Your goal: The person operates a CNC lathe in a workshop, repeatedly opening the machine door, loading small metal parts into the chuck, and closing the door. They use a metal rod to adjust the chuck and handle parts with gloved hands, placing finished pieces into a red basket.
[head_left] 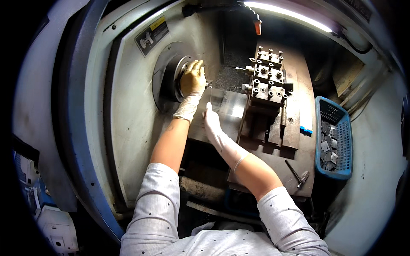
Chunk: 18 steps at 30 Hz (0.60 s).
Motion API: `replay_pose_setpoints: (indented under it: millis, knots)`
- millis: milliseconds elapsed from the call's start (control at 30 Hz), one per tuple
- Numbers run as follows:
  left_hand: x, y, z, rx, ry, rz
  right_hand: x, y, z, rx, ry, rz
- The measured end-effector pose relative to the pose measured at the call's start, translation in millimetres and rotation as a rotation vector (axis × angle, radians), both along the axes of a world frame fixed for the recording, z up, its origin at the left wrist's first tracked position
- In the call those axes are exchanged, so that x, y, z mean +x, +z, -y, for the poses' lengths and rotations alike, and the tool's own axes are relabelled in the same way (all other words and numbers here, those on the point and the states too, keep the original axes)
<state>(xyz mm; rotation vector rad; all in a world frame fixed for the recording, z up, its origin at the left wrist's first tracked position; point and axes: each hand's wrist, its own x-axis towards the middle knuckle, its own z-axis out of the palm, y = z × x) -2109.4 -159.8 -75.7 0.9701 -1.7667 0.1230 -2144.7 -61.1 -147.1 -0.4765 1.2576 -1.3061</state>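
At the spindle of a lathe, my left hand point(193, 81) in a stained, yellowed glove lies against the front of the round chuck point(173, 79). Its fingers are close together and bent, and what they hold there is hidden behind them. Lower and to the right, my right hand point(212, 123) wears a whiter glove, thumb pointing up and fingers curled. A thin bent metal rod point(210, 91) rises from beside that thumb toward the chuck; it looks like a hex key. Right of both hands stands the tool post block point(268, 79), with several upright bolts and tools pointing left.
A blue plastic basket point(319, 141) with several dark metal blocks stands at the right. A T-shaped wrench point(297, 175) lies on the near end of the carriage. Blue-tipped sticks point(305, 130) lie beside the tool post. An orange-tipped nozzle point(257, 27) hangs near the lamp point(290, 16).
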Motion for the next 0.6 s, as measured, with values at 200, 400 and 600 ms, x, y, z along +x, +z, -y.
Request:
replay_pose_setpoints:
  millis: [200, 400, 600]
  knots:
    - [-2.0, -1.1, 0.3, 0.008, -0.008, -0.02, 0.1, 66.6, -18.0, 0.136, 0.058, 0.718]
    - [6.2, -4.1, -12.6, -0.187, -0.076, -0.084, 3.9, 54.6, -15.7, 0.069, 0.135, 0.819]
    - [-3.5, -7.8, -10.4, -0.157, -0.081, -0.139, -3.0, -18.5, 4.7, -0.041, 0.036, -0.374]
